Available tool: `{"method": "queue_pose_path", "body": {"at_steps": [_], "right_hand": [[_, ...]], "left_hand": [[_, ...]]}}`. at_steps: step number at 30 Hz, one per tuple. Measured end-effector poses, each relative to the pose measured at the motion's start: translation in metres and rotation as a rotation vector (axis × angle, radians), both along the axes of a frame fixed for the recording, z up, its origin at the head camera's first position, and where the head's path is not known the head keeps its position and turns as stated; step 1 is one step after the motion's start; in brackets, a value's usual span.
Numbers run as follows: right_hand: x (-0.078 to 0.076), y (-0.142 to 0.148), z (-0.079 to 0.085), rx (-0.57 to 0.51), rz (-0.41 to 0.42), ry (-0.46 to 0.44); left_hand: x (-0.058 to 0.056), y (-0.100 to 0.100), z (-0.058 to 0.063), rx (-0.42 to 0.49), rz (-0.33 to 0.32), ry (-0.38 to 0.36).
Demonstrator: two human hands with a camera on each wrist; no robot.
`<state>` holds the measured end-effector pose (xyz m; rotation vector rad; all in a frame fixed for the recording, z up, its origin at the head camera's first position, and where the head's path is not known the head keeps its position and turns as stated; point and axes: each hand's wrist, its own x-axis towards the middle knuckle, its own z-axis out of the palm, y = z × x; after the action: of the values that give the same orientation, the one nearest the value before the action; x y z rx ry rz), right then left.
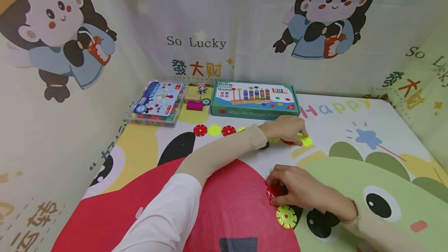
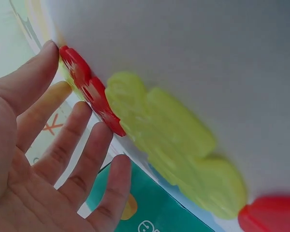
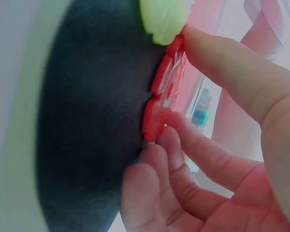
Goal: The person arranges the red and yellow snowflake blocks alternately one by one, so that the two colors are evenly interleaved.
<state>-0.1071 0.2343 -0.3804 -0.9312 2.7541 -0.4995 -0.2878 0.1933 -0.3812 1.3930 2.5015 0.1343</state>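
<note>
At the right end of a row of notched plastic discs, my left hand (image 1: 285, 127) has its thumb and index finger on opposite sides of a yellow notched disc (image 1: 307, 140). Its other fingers are spread in the left wrist view, beside a red notched disc (image 2: 89, 89) and a larger-looking yellow one (image 2: 169, 145). Nearer the front, my right hand (image 1: 301, 186) pinches a red notched disc (image 1: 274, 192) by its edges, thumb on one side and fingers on the other. Another yellow notched disc (image 1: 286, 217) lies right beside it, close to the thumb. My left forearm hides part of the row.
A green ring game box (image 1: 253, 100) stands behind the row. Left of it are a clear case of beads (image 1: 157, 102), a magenta block (image 1: 194, 105) and a small figurine (image 1: 202, 88). A printed cloth (image 1: 350, 123) covers the table, with curtains around it.
</note>
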Motion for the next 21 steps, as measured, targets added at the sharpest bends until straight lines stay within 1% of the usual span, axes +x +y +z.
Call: {"method": "queue_pose_path", "body": {"at_steps": [5,10,14,21], "right_hand": [[-0.003,0.006,-0.001,-0.044,0.012,-0.08],[-0.008,0.011,-0.004,-0.083,0.006,-0.131],[-0.008,0.009,-0.002,-0.08,-0.006,-0.107],[0.005,0.002,0.005,-0.032,-0.006,-0.044]], "left_hand": [[0.0,0.001,-0.001,-0.001,0.008,-0.017],[0.0,0.001,-0.002,0.002,0.008,-0.016],[0.001,0.0,0.0,0.007,-0.001,-0.002],[0.001,-0.001,0.004,-0.001,0.009,-0.005]]}}
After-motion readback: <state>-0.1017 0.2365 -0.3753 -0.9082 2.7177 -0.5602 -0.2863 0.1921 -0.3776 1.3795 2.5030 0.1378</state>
